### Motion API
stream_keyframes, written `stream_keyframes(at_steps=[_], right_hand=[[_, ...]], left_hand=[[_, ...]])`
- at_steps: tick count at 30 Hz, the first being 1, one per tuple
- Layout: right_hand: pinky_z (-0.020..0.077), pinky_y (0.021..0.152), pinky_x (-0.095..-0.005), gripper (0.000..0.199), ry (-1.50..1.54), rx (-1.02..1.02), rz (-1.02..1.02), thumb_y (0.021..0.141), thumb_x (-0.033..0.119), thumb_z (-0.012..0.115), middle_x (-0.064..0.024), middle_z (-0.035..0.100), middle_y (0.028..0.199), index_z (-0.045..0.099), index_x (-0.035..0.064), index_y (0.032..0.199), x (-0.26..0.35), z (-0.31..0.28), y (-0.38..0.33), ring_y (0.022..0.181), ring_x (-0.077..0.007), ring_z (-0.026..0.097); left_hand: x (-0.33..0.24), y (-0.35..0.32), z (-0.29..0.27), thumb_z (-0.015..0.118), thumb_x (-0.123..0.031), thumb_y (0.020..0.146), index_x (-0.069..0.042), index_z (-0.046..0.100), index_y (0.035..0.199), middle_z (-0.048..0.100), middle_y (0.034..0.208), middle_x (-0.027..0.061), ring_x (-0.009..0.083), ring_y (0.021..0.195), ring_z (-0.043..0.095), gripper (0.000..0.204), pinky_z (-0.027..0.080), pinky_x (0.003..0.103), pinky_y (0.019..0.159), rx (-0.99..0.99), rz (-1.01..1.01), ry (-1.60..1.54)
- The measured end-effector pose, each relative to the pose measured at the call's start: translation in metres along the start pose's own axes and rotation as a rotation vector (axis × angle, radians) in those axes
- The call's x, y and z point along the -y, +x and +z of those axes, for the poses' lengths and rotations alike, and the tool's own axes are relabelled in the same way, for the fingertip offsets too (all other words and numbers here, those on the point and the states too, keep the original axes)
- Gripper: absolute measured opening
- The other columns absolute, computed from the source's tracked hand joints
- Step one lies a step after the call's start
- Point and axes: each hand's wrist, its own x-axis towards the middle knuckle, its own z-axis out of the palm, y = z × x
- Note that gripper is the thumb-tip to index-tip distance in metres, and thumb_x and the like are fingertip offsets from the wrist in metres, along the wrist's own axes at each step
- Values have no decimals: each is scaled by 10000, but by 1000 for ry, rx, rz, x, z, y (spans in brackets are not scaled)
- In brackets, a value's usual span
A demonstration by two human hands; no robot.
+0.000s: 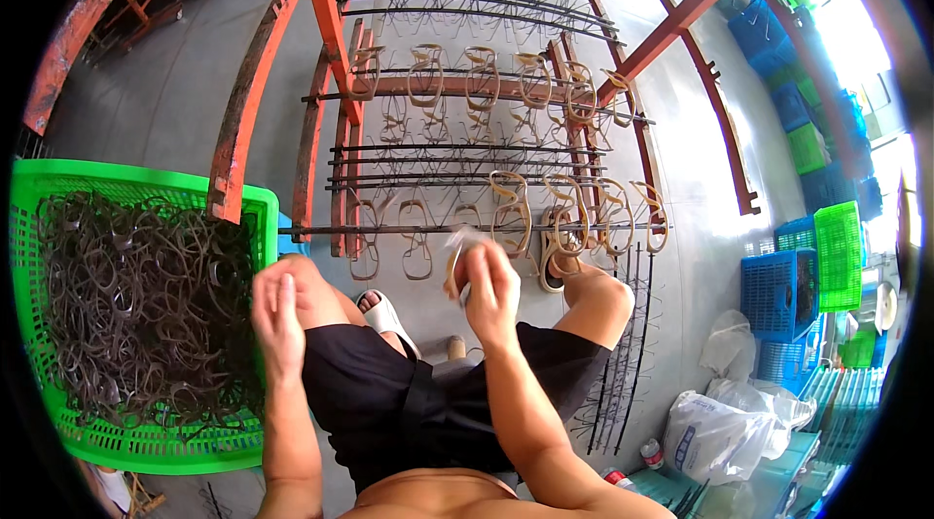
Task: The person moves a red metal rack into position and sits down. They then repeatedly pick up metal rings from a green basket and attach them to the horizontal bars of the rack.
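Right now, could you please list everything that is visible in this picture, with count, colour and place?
green basket: one, bright green plastic, at the left, full of dark loop-shaped pieces
dark loops: too many to count, dark brown, inside the green basket
rack: one, orange-red bars with thin dark rods, ahead at the centre
tan loops: many, tan, hung on the rack rods
blue crates: several, blue, stacked at the right
green crate: one, green, on the blue crates
plastic bags: a few, white, lower right
sandal: one in plain sight, white, on the floor
left hand: one, grip empty, beside the basket
right hand: one, grip closed on a tan loop
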Motion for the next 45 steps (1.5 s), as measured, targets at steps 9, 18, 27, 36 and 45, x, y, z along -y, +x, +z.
stream_keyframes(at_steps=[9,18,27,36,45], right_hand=[[394,401,-226,161,-262,-520,-50,954,130,402,-16,527,654,499,10,1001,-65,35,32,442,-71,471],[366,399,-201,188,77,-519,48,964,181,418,8,477,658,512,27,1017,-62,36,33,460,-42,419],[351,351,-227,247,257,-546,49,950,218,462,5,460,596,456,71,752,-56,41,32,406,-71,407],[347,350,-230,222,392,-567,47,941,208,478,14,460,592,464,82,759,-58,43,33,420,-73,406],[315,380,-196,161,322,-491,111,942,192,488,45,427,556,547,42,946,-51,45,32,436,-40,372]], left_hand=[[95,17,-101,519,-228,891,-27,444,1191,463,1144,171,345,1058,481,369,406,431,830,-286,-381,955],[93,14,-104,477,-221,919,-25,586,990,622,848,140,313,795,588,235,435,391,681,-431,62,877],[88,10,-104,459,-287,944,-17,582,964,534,742,-6,87,694,481,298,393,240,640,-275,-109,370],[80,2,-95,451,-326,942,-11,605,950,590,897,39,137,878,516,351,380,283,817,-220,-147,286],[82,5,-92,435,-325,949,-10,601,952,503,759,8,114,742,463,356,378,265,719,-262,-104,342]])
